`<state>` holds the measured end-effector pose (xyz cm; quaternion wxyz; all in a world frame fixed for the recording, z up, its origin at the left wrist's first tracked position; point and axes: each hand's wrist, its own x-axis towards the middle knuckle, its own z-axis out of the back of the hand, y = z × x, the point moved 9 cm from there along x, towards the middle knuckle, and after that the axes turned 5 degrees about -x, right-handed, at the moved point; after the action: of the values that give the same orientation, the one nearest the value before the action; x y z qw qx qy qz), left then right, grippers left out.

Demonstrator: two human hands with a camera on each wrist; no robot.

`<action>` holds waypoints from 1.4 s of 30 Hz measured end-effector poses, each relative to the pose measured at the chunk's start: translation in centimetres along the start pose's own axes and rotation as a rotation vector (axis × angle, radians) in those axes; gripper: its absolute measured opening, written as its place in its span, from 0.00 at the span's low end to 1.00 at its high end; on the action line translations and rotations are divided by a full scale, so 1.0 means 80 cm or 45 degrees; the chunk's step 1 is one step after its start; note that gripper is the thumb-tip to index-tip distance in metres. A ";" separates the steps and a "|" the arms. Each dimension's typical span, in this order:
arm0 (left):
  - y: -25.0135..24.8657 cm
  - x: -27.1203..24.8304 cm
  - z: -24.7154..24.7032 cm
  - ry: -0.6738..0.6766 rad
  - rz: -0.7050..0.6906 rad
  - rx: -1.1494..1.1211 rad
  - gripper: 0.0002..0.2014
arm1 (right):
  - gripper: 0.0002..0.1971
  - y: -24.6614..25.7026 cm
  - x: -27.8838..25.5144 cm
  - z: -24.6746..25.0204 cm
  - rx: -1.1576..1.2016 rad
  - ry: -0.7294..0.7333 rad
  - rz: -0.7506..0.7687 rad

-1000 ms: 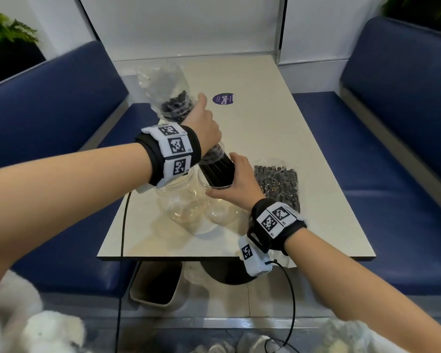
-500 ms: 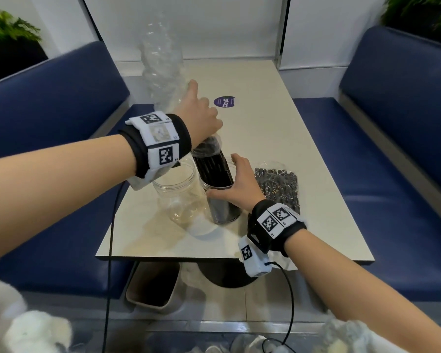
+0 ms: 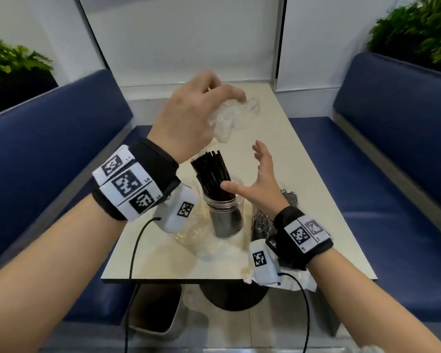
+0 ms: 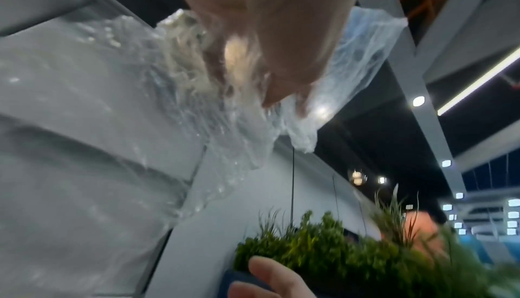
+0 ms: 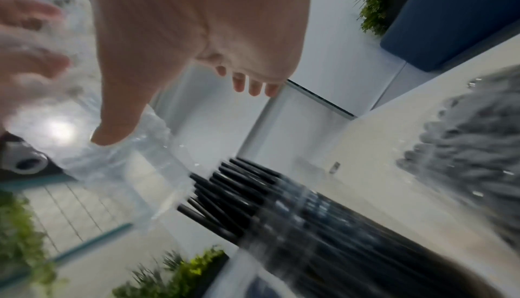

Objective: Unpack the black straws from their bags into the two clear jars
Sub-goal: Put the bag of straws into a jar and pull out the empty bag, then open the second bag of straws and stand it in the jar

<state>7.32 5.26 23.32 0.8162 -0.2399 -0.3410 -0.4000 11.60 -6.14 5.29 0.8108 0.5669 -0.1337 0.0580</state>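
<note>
1. My left hand [image 3: 191, 115] is raised above the table [image 3: 288, 159], fingers curled round an empty clear bag [image 3: 225, 121]. The bag is crumpled and hangs free below my grip, clear of everything on the table.
2. From the left wrist, the same bag [image 4: 230, 111] drapes from my fingers [image 4: 281, 58]; nothing dark shows inside it.
3. My right hand [image 3: 261, 184] is spread wide, fingers apart and holding nothing. It hovers just right of the filled jar, thumb near the rim; I cannot tell whether it touches.
4. A clear jar [image 3: 224, 215] stands upright near the table's near edge. A bundle of black straws [image 3: 213, 174] stands in it, leaning slightly left, the upper ends well above the rim.
5. From the right wrist, the straws [image 5: 242, 193] and jar [image 5: 337, 236] are blurred but recognisable.
6. A second clear jar [image 3: 191, 222] stands just left of the first, partly hidden by my left wrist device. I cannot see any straws in it.
7. A full bag of straws [image 3: 265, 220] lies flat on the table right of the filled jar, largely under my right wrist.
8. Blue bench seats [image 3: 392, 154] flank the table on both sides.
</note>
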 end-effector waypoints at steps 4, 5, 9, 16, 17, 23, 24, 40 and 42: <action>-0.017 0.005 0.029 -0.376 0.055 -0.376 0.23 | 0.48 0.049 -0.008 0.010 0.356 0.109 0.051; -0.021 0.005 0.030 -0.432 0.105 -0.485 0.23 | 0.46 0.056 -0.009 0.005 0.467 0.179 0.024; -0.024 -0.015 0.000 -0.516 0.432 -1.115 0.21 | 0.56 0.081 -0.020 -0.005 1.072 0.432 -0.001; -0.033 -0.082 -0.122 0.007 0.804 -1.244 0.14 | 0.31 0.068 -0.036 0.070 1.035 0.122 0.121; -0.038 -0.093 -0.137 0.146 0.795 -1.134 0.14 | 0.26 0.057 -0.038 0.084 0.894 0.032 0.120; -0.019 -0.178 -0.240 0.825 1.078 -0.661 0.24 | 0.11 -0.020 -0.057 0.140 -0.014 -0.224 0.017; -0.011 -0.191 -0.253 0.920 1.127 -0.566 0.27 | 0.07 -0.031 -0.056 0.145 -0.122 -0.255 -0.006; 0.025 -0.251 -0.360 0.903 1.718 -0.697 0.43 | 0.15 -0.132 -0.095 0.146 -0.544 -0.272 -0.264; 0.023 -0.252 -0.356 0.883 1.773 -0.739 0.39 | 0.21 -0.140 -0.095 0.146 -0.492 -0.265 -0.304</action>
<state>10.16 -2.75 -10.57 0.8415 -0.4603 0.2733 0.0735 5.28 -20.50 -3.23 0.8871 0.4161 -0.1572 -0.1235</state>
